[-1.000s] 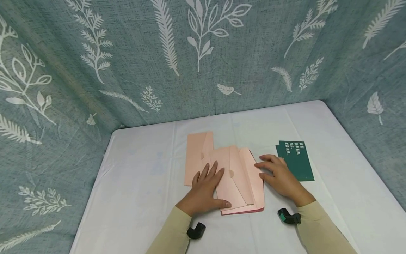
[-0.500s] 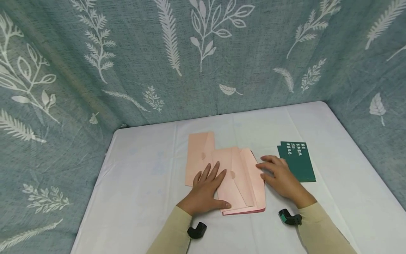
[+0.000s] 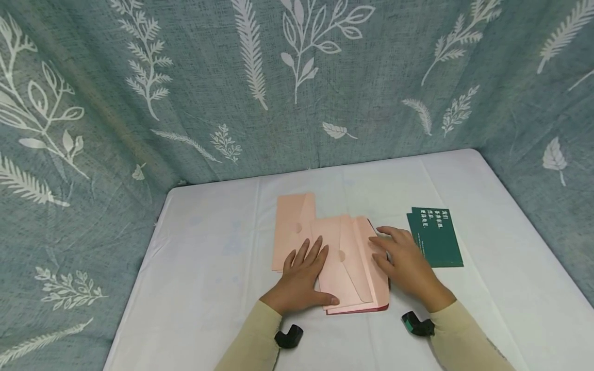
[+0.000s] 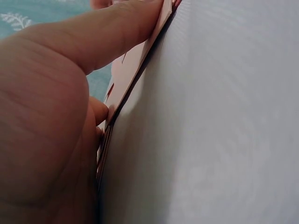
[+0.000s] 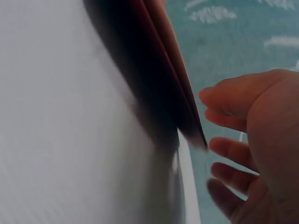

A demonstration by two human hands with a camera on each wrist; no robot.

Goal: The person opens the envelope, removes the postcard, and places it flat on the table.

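A pink envelope (image 3: 329, 268) lies near the middle of the table, its flap side up. Beneath it, another pink envelope (image 3: 379, 273) sticks out on the right, with a dark red edge showing at the bottom. My left hand (image 3: 300, 282) rests on the pile with fingers spread, the thumb on the top envelope's lower edge. Over the right margin of the lower envelope hovers my right hand (image 3: 408, 265), fingers loosely bent. The right wrist view shows its fingertips (image 5: 219, 144) beside the raised envelope edge, gripping nothing; contact is hard to tell.
Further left, a pink envelope (image 3: 290, 221) lies partly under the left hand's fingers. Dark green cards (image 3: 441, 239) with white lettering lie right of the right hand. A white cloth covers the table (image 3: 204, 273); a leaf-patterned curtain (image 3: 278, 139) stands behind.
My right hand has moved slightly left, its fingertips now over the lower envelope's right margin. More of the green cards shows. My left hand stays on the pile.
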